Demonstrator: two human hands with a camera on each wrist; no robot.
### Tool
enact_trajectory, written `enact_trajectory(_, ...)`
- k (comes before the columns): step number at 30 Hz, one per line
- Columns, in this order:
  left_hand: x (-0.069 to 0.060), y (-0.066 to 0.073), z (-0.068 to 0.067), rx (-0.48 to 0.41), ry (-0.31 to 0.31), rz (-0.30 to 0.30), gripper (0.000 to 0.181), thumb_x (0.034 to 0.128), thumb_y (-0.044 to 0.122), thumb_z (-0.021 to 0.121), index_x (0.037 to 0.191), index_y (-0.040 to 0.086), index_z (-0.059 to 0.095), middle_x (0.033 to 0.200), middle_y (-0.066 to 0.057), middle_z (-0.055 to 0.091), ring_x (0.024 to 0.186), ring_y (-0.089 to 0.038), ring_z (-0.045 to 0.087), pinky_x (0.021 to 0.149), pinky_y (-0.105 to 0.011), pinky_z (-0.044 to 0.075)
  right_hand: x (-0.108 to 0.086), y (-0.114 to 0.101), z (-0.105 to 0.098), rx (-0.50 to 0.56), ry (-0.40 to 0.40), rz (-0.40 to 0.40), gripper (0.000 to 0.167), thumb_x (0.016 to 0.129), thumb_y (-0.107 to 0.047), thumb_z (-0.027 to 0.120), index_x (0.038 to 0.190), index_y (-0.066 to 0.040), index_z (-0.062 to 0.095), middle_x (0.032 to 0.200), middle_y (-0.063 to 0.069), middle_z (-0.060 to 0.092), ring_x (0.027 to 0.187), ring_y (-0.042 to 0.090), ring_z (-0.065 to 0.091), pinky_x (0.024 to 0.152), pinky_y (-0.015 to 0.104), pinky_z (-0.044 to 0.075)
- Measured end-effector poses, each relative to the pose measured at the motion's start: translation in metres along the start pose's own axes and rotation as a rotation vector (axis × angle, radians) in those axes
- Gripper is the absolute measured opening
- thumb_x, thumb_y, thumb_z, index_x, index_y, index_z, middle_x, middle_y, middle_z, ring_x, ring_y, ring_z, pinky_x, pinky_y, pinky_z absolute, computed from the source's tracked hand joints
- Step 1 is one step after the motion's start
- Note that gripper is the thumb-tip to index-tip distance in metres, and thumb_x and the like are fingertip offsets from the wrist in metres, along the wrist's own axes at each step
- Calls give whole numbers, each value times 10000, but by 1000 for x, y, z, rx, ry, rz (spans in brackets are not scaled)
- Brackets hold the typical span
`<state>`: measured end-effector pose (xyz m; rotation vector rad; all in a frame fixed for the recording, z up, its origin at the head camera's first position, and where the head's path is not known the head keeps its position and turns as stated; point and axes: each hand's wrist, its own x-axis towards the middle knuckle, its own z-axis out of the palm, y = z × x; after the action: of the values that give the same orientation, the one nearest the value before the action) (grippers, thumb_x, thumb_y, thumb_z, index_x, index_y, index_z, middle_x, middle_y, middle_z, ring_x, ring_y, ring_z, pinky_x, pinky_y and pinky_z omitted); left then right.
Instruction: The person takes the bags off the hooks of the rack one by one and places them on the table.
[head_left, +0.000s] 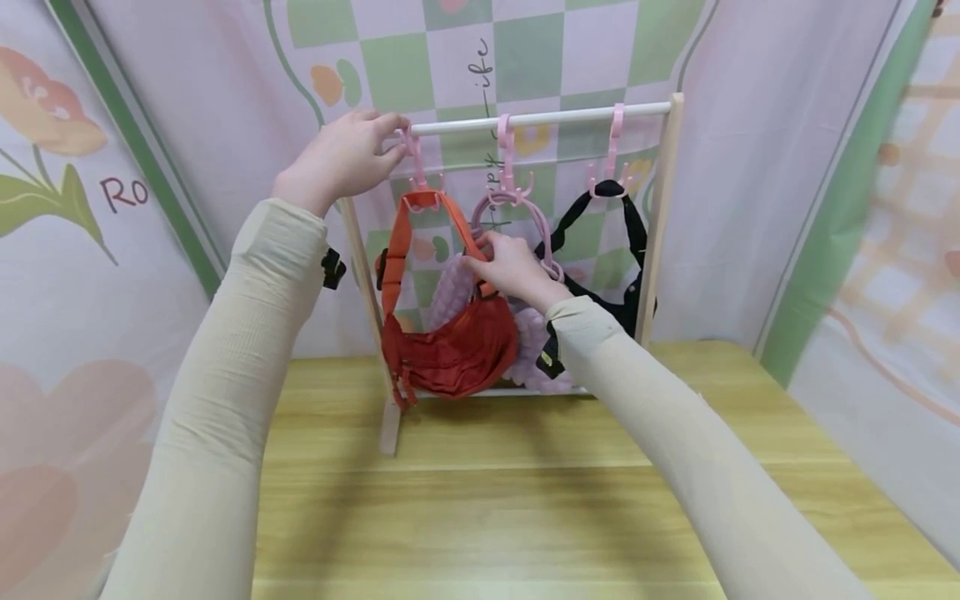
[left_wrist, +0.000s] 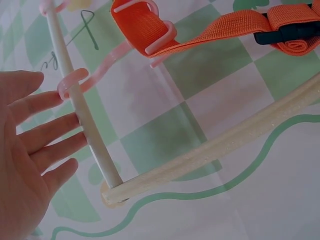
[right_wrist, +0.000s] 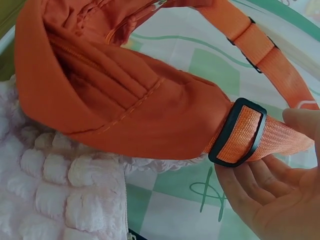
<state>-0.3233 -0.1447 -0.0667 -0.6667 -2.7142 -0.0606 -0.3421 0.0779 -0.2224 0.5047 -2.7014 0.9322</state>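
Note:
An orange-red waist bag [head_left: 457, 346] hangs by its strap from the leftmost pink hook [head_left: 417, 162] on a rack. My right hand [head_left: 513, 267] pinches the orange strap [right_wrist: 285, 137] between thumb and fingers, just beside a black buckle [right_wrist: 237, 132]. My left hand [head_left: 348, 158] is up at the rail's left end. In the left wrist view its fingers are extended, and fingertips touch the white rail [left_wrist: 92, 130] and the top of the pink hook [left_wrist: 72, 82]. The thumb stands apart from the hook.
A lilac puffy bag [head_left: 536, 346] with ring handles hangs from the middle hook [head_left: 506, 154], partly behind the orange one. From the right hook [head_left: 615, 142] hangs a black bag [head_left: 630, 242]. The wooden rack post [head_left: 660, 217] stands on a wooden table [head_left: 480, 517], with printed curtains around.

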Motion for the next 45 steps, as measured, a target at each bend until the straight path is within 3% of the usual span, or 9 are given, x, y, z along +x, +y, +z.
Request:
enact_trajectory(13,0,0,3,-4,12,-20,522,1006,427,337,1476,199,322,1521,-139,322,1416,-354,250,1075,-695,151,5,0,-4,102,-19,35,449,931,-451,532,1235,-122,568,1131,62,655,963,193,622,814,354,512)
enact_trajectory(28,0,-1,2,1,10,-10,521,1007,420,334,1469,179,334,1506,-144,348,1401,-352,284,1098,-614,235,7,-8,-15,146,-16,43,538,938,-478,513,1326,-106,530,1294,106,581,1171,242,554,934,399,480)
enact_trajectory(45,-2,3,1,-6,13,-12,508,1007,407,353,1459,176,348,1491,-148,371,1390,-355,302,1096,-612,241,6,-24,-25,238,6,108,549,932,-472,532,1348,-116,504,1306,87,569,1197,222,532,970,386,458)
